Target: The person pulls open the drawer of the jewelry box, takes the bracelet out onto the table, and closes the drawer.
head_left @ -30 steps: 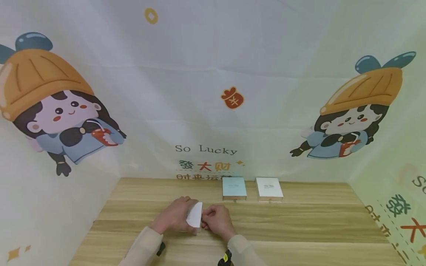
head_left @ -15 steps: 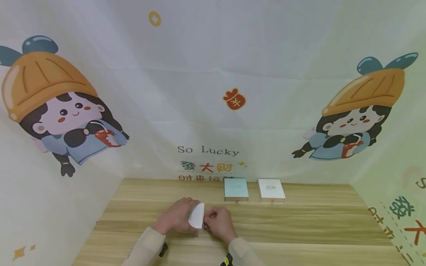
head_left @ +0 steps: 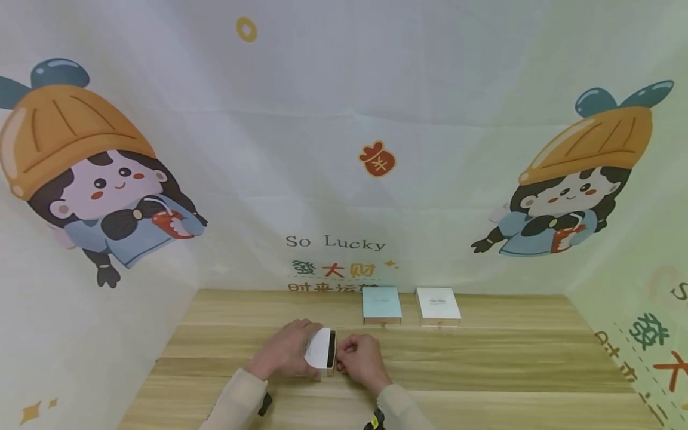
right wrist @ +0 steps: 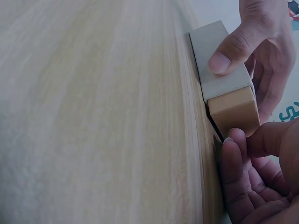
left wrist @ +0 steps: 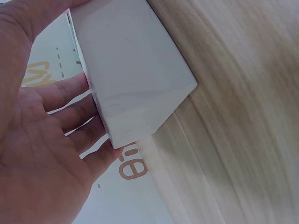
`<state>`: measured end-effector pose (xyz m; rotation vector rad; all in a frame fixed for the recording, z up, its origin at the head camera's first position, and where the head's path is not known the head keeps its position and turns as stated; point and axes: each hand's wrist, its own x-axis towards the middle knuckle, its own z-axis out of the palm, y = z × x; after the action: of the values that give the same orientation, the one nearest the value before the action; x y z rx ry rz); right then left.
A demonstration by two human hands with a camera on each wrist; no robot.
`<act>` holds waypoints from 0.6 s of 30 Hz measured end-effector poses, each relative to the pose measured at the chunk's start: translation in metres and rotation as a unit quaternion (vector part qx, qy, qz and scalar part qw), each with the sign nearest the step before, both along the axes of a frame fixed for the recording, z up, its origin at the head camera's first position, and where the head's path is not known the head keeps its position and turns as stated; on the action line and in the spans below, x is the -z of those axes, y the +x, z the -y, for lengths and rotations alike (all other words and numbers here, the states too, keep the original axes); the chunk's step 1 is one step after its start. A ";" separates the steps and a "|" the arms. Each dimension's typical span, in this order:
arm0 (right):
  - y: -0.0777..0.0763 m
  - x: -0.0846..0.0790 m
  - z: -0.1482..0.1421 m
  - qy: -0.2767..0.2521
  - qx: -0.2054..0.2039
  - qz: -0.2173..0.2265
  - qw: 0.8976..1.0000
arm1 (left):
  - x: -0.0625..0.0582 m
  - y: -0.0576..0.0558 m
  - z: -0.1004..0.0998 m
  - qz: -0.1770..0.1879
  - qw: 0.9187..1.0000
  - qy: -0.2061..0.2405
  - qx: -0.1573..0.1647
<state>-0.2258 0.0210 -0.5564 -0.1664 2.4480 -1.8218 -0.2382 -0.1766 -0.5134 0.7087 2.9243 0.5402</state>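
A small white drawer-style box (head_left: 318,349) stands on the wooden table, with my left hand (head_left: 287,352) gripping it from the left. In the right wrist view the left thumb lies on the near side of the box's white sleeve (right wrist: 208,56). A tan drawer (right wrist: 233,109) sticks out of the sleeve's right end, and from above a dark strip of its inside shows. My right hand (head_left: 362,361) pinches at the middle of the drawer's front with thumb and index finger; what lies between the fingertips is hidden. The left wrist view shows the sleeve's plain white face (left wrist: 135,60).
At the back of the table (head_left: 484,358) lie a pale blue box (head_left: 380,303) and another white box (head_left: 438,304), side by side with a gap between them. A printed cloth (head_left: 301,149) hangs behind and at both sides.
The drawer has slid a little out of the sleeve to the right, its dark inside now showing. My right hand has moved slightly right with it; the left hand keeps its grip.
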 end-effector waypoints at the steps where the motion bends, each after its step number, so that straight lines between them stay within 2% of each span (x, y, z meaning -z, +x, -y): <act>1: 0.000 0.000 0.000 0.000 0.000 0.000 1.000 | 0.000 0.000 0.000 0.001 1.000 0.000 -0.001; 18: 0.001 -0.001 -0.006 0.017 0.006 -0.016 1.000 | 0.001 -0.001 0.001 0.016 1.000 0.002 -0.010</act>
<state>-0.2248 0.0267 -0.5553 -0.1795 2.5054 -1.7953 -0.2390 -0.1773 -0.5141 0.6647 2.9056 0.5538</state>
